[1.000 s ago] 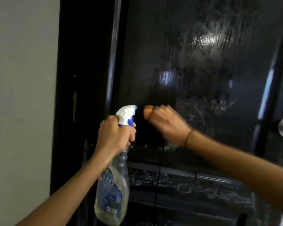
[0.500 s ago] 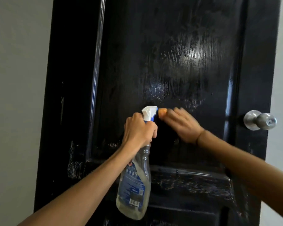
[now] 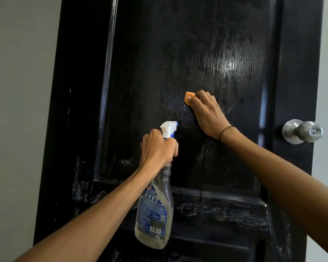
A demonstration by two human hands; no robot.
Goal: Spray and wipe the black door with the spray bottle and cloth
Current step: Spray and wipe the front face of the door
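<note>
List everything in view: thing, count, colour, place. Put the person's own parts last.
door: one, glossy black, fills the middle of the view, its panel wet and streaked.
door knob: one, silver metal, on the door's right edge.
wall: pale grey, to the left and right of the door.
spray bottle: one, clear with a blue label and a white and blue trigger head, held in front of the lower door.
cloth: one, orange, pressed to the door panel.
wrist band: one, thin and dark, on the right wrist.
left hand: grips the spray bottle's neck.
right hand: holds the cloth against the door.
</note>
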